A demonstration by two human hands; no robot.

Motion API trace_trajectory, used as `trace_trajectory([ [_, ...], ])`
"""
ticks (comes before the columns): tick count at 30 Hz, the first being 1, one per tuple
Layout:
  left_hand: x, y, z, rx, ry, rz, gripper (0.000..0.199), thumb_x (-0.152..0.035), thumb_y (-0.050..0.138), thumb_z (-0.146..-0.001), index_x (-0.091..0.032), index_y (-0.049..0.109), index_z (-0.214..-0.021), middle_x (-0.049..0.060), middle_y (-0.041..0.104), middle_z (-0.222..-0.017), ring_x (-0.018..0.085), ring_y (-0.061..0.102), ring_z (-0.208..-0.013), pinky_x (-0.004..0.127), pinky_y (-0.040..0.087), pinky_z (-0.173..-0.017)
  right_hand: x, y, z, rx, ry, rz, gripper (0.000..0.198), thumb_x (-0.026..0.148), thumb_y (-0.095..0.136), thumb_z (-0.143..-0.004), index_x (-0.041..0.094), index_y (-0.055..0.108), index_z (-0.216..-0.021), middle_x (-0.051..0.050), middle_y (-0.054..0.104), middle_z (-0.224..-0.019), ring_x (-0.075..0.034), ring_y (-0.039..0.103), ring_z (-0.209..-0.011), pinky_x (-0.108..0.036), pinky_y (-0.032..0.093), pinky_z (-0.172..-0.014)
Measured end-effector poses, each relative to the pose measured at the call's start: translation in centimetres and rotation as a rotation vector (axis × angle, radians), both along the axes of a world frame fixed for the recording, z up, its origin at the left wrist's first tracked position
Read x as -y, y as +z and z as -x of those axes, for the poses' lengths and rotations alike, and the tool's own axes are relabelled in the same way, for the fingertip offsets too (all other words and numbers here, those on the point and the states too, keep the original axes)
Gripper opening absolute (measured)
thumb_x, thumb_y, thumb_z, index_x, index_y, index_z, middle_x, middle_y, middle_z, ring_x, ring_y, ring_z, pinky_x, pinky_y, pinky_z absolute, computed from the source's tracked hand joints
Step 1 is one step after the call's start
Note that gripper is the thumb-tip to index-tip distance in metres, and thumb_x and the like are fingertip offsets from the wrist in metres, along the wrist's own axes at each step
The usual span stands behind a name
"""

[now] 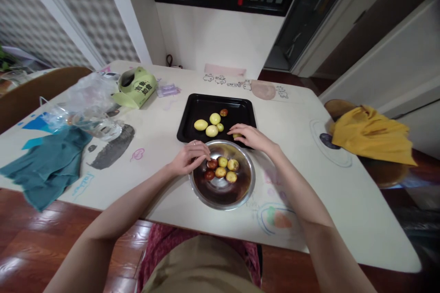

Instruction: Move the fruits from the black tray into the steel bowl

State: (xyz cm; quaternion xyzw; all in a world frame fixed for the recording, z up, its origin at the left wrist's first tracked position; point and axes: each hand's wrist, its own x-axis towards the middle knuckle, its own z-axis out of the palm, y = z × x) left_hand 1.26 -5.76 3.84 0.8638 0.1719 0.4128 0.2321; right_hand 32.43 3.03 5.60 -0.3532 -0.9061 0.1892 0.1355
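A round steel bowl (248,187) stands near the table's front edge, with several red-brown and yellow mottled jujubes (220,172) on its bottom. My left hand (191,156) is at the bowl's left rim, its fingers bent over the edge. Behind the bowl lies a black baking tray (195,105). It holds several smooth yellow-green fruits (212,131) and one reddish jujube (223,112). Over the tray's front right corner, my right hand (250,136) has its fingers curled around a small greenish jujube (237,136), which is partly hidden.
To the left are a green paper bag (139,88), a clear plastic bag (91,94), a clear plastic bottle (103,127) and a teal cloth (48,160). A yellow cloth (373,135) drapes over a chair at the right. Drawings mark the white table (295,165).
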Motion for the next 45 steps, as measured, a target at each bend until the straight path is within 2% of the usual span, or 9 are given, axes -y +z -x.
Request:
trace_trajectory([
  [6,0.0,0.3,0.0,-0.019,0.002,-0.001,0.032,-0.028,0.046,-0.11,-0.017,0.074,-0.097,0.011,0.079,-0.093,0.024,0.073,-0.097,0.04,0.053,-0.092,0.0,-0.4,0.0,0.029,-0.074,0.016,0.034,0.008,0.071,-0.085,0.018,0.073,-0.118,-0.012,0.074,-0.117,-0.028,0.072,-0.107,-0.041,0.058,-0.095],
  [11,0.0,0.2,0.0,-0.032,0.006,0.003,0.033,-0.029,0.046,-0.11,-0.017,0.074,-0.098,0.011,0.079,-0.093,0.024,0.074,-0.097,0.04,0.053,-0.091,2.3,1.9,0.4,-0.005,-0.142,-0.038,0.033,0.015,0.07,-0.089,0.02,0.064,-0.121,-0.01,0.071,-0.111,-0.027,0.068,-0.097,-0.04,0.056,-0.089],
  [15,0.1,0.2,0.0,-0.031,0.004,0.024,0.035,-0.031,0.045,-0.11,-0.018,0.075,-0.097,0.011,0.079,-0.093,0.024,0.074,-0.097,0.041,0.053,-0.092,6.0,4.2,1.2,-0.103,-0.019,-0.106,0.022,0.017,0.061,-0.097,0.022,0.064,-0.118,-0.011,0.07,-0.116,-0.029,0.066,-0.109,-0.044,0.056,-0.096],
  [21,0.1,0.4,0.0,-0.033,0.002,0.031,0.036,-0.032,0.045,-0.11,-0.018,0.075,-0.097,0.011,0.079,-0.093,0.024,0.074,-0.097,0.041,0.053,-0.093,10.9,5.7,2.8,-0.106,0.178,-0.021,0.022,0.018,0.054,-0.105,0.023,0.066,-0.123,-0.01,0.071,-0.125,-0.026,0.068,-0.116,-0.04,0.058,-0.099],
  [26,0.1,0.4,0.0,-0.041,-0.001,0.026,0.036,-0.032,0.044,-0.111,-0.018,0.074,-0.096,0.011,0.079,-0.094,0.024,0.073,-0.098,0.042,0.054,-0.093,12.5,5.2,4.7,0.035,0.334,0.048,0.022,0.008,0.063,-0.099,0.02,0.068,-0.117,-0.009,0.072,-0.119,-0.023,0.068,-0.112,-0.036,0.056,-0.099],
  [32,0.2,0.5,0.0,-0.034,0.005,0.016,0.035,-0.032,0.045,-0.11,-0.018,0.074,-0.095,0.01,0.079,-0.092,0.024,0.073,-0.097,0.041,0.054,-0.092,13.6,3.5,6.4,0.135,0.464,-0.01,0.024,0.004,0.066,-0.096,0.017,0.067,-0.115,-0.008,0.073,-0.112,-0.024,0.063,-0.112,-0.035,0.053,-0.095],
  [38,0.2,0.5,0.0,-0.031,0.001,0.001,0.033,-0.028,0.045,-0.11,-0.018,0.073,-0.096,0.01,0.079,-0.092,0.024,0.073,-0.097,0.041,0.054,-0.092,13.5,2.4,6.9,0.146,0.504,-0.039,0.018,0.004,0.066,-0.096,0.016,0.068,-0.109,-0.006,0.072,-0.105,-0.022,0.062,-0.105,-0.032,0.052,-0.089],
  [42,0.2,0.4,0.0,-0.043,0.015,0.011,0.035,-0.031,0.044,-0.11,-0.018,0.074,-0.095,0.011,0.079,-0.092,0.024,0.073,-0.097,0.042,0.054,-0.091,13.6,2.3,7.0,0.143,0.514,-0.077,0.025,-0.003,0.059,-0.094,0.017,0.069,-0.106,-0.007,0.073,-0.105,-0.022,0.063,-0.104,-0.032,0.053,-0.087],
  [45,0.2,0.5,0.0,-0.05,0.019,0.024,0.037,-0.033,0.044,-0.11,-0.019,0.074,-0.094,0.011,0.079,-0.091,0.024,0.074,-0.097,0.042,0.054,-0.091,13.7,2.6,6.9,0.14,0.499,-0.065,0.025,-0.002,0.06,-0.095,0.018,0.07,-0.106,-0.007,0.074,-0.106,-0.022,0.065,-0.105,-0.033,0.054,-0.089],
])
